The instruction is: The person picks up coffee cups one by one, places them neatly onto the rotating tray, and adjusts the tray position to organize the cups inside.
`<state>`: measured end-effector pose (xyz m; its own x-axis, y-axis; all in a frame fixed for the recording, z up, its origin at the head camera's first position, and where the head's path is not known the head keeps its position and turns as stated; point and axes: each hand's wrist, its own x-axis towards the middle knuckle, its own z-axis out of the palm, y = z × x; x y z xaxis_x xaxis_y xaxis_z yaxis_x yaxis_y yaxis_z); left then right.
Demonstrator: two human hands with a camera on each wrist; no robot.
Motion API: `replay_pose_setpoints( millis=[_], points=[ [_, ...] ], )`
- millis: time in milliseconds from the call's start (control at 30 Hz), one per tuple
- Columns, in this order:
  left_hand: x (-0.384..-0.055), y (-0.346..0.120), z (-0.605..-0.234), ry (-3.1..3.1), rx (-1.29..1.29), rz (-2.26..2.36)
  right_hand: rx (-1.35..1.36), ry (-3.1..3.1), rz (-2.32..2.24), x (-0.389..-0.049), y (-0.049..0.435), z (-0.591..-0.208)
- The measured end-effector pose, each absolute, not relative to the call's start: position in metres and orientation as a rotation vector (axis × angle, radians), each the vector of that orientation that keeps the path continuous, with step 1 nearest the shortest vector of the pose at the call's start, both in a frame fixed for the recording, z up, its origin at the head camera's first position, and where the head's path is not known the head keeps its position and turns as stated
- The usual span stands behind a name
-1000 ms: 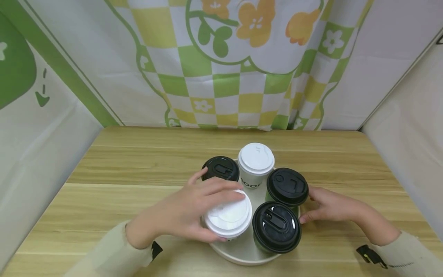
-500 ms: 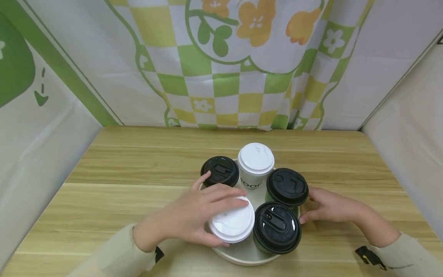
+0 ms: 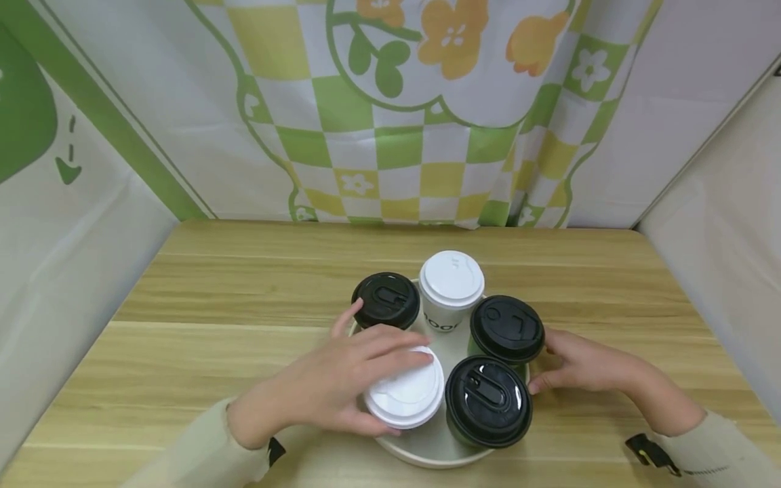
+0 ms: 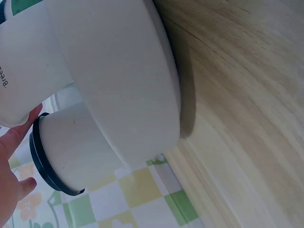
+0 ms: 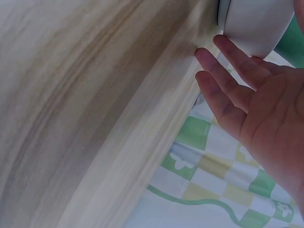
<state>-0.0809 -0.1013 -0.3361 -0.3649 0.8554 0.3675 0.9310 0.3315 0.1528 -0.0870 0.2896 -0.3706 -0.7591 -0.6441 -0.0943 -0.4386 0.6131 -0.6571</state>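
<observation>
My left hand (image 3: 338, 376) grips a paper coffee cup with a white lid (image 3: 409, 396), fingers over the lid and thumb at its front side. This cup is at the front left of a round, pale tray (image 3: 427, 462). The left little finger reaches the edge of a black-lidded cup (image 3: 387, 300) behind it. In the left wrist view the held cup's printed wall (image 4: 28, 71) overlaps the tray's side (image 4: 128, 80). My right hand (image 3: 579, 362) is at the tray's right, fingers extended by the tray wall (image 5: 259, 21) in the right wrist view.
Another white-lidded cup (image 3: 452, 279) stands at the tray's back. Two black-lidded cups, one at the right (image 3: 508, 329) and one at the front (image 3: 489, 403), fill its right side. Below is a wooden table (image 3: 244, 285), with a checked curtain (image 3: 399, 149) hanging behind.
My left hand and the white-lidded cup have shifted slightly toward the front of the tray. The left little finger has moved a little on the black lid. My right hand has stayed put.
</observation>
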Motion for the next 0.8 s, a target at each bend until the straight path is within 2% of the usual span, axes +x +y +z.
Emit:
replay_pose_setpoints(
  millis=[800],
  points=[
    [-0.0757, -0.1040, -0.3399, -2.414, -1.654, -0.542, -0.879, 2.513, -0.895, -0.0864, 0.2929, -0.3711]
  ],
)
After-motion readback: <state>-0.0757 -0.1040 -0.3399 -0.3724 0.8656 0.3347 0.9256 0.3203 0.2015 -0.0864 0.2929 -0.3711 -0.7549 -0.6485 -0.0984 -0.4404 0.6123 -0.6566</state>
